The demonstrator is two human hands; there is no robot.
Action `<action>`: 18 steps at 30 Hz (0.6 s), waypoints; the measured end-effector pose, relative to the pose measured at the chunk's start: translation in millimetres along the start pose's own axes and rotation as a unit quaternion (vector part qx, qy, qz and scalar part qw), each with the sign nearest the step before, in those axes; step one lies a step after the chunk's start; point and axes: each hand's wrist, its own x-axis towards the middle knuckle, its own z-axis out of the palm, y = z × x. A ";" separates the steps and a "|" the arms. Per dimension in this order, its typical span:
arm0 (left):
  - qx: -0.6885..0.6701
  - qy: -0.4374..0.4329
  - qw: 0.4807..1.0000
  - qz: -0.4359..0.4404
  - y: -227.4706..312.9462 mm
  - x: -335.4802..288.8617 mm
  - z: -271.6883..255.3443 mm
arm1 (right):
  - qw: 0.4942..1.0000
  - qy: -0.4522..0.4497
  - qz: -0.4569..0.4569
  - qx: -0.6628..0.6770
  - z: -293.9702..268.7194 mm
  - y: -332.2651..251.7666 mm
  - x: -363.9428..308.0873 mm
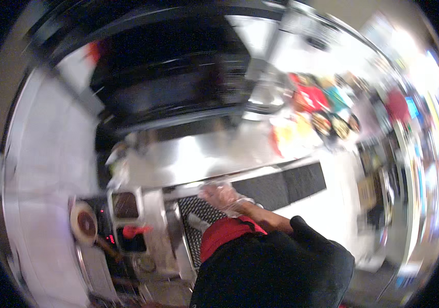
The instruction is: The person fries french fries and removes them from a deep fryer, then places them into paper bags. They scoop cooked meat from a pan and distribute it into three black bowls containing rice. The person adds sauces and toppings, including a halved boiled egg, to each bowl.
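Observation:
My right hand (222, 198), in a thin clear plastic glove, reaches across my front over the near edge of the steel counter (214, 159). Motion smears its fingers, so what they hold, if anything, cannot be made out. Below the hand is a dark panel with a pattern of holes (191, 208). A small pale piece (197, 222) lies or hangs over that panel, too blurred to name. Red cloth (230, 235) and my black clothing cover the space below. My left hand does not show.
Dark grey mats (281, 187) lie right of my hand. Bowls (340, 127) and colourful packages (312, 97) crowd the far right. A large black appliance (168, 87) stands behind the counter. At left are a round pan (83, 223) and a dark container holding something red (136, 231).

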 end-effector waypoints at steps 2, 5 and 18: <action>-0.066 0.041 0.992 0.104 76.0 13.9 -2.8 | 0.984 0.152 -0.037 0.088 -17.1 37.9 -37.4; -0.182 0.119 0.951 0.218 159.1 9.0 -26.0 | 0.970 0.182 0.039 0.155 -53.1 108.5 -115.2; -0.574 -0.097 0.618 0.529 437.0 -417.2 -388.1 | 0.843 0.395 0.327 0.162 -177.0 407.7 -429.9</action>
